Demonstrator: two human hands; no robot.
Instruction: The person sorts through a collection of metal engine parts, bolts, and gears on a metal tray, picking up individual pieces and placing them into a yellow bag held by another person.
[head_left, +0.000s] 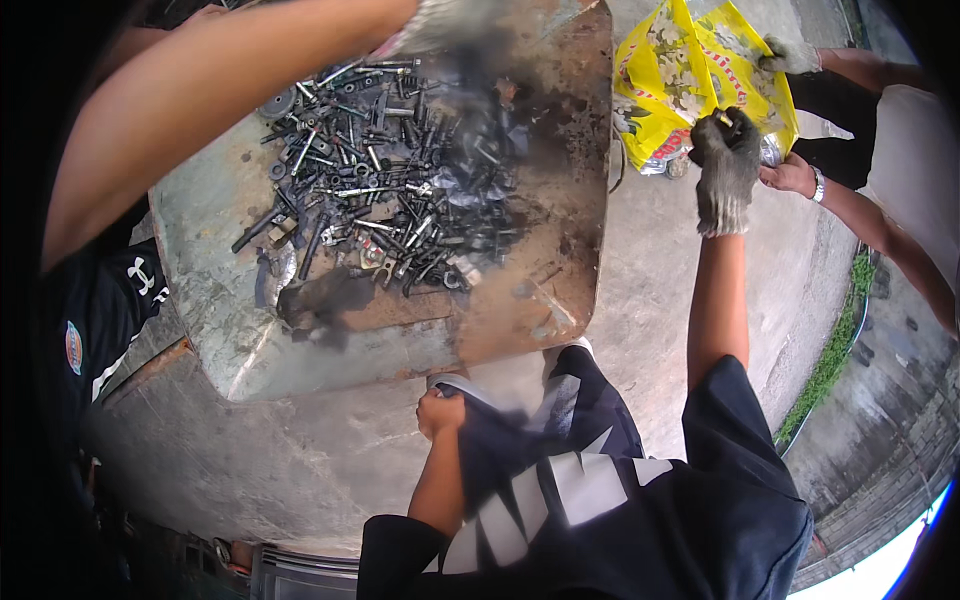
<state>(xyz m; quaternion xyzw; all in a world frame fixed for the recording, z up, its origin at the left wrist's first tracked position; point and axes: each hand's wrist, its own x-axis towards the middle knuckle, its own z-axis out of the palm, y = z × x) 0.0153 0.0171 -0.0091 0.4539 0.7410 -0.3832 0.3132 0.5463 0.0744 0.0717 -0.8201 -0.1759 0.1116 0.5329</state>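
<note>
My left hand (441, 412), bare, is closed in a fist against the dark trousers, just below the near edge of the metal-topped table (202, 322). My right hand (726, 169), in a dirty knitted glove, is raised with curled fingers in front of a yellow flowered bag (667, 82). Whether its fingers pinch the bag or a small item cannot be told. Metal items show in the bag's lower part. On the table lies a heap of dark and shiny bolts (375, 180), with washers and other small steel parts among them.
At the right, a person's gloved hand (791, 56) and bare hand (791, 176) hold the bag. Another person's forearm (225, 97) reaches over the table from the left. A dark blur covers part of the heap. A grass strip (825, 360) borders the concrete floor (637, 300).
</note>
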